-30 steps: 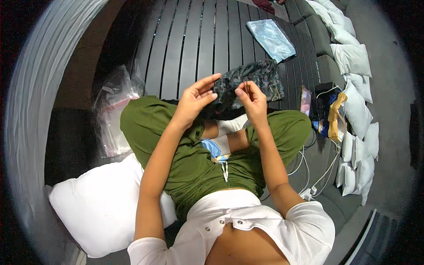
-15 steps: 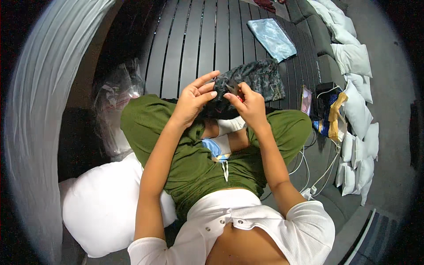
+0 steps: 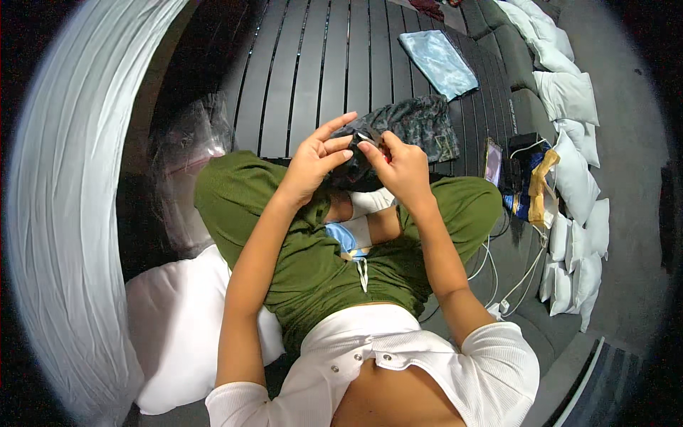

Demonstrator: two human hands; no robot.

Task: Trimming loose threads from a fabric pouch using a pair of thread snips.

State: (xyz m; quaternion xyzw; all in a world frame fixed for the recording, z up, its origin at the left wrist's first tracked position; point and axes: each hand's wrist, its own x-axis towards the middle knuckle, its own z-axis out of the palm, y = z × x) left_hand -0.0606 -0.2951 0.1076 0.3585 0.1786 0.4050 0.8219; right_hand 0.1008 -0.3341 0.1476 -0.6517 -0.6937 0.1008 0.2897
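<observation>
Over my crossed legs, my left hand (image 3: 321, 155) pinches a bunched edge of a dark camouflage-patterned garment (image 3: 416, 121), its index finger stretched out past the cloth. My right hand (image 3: 400, 167) is closed on small scissors (image 3: 385, 150), of which a bit of red shows beside the fingers. The thumb and fingers of that hand hide most of them. A short shiny tip shows by the right thumb, close against the bunched cloth and the left fingertips. The rest of the garment spreads away to the right across the dark slatted surface (image 3: 306, 78).
A folded light-blue cloth (image 3: 439, 64) lies at the far right. Near my right knee are a phone (image 3: 492, 162), cables (image 3: 530, 274) and a yellow-and-blue packet (image 3: 538, 188). White pillows (image 3: 569, 99) line the right. Clear plastic (image 3: 188, 178), a white cushion (image 3: 181, 324) and a pale curtain (image 3: 64, 213) are left.
My right hand has turned slightly, and the scissors' dark blades have swung mostly out of sight, leaving a shiny tip. The curtain at the left has billowed inward over the cushion's edge.
</observation>
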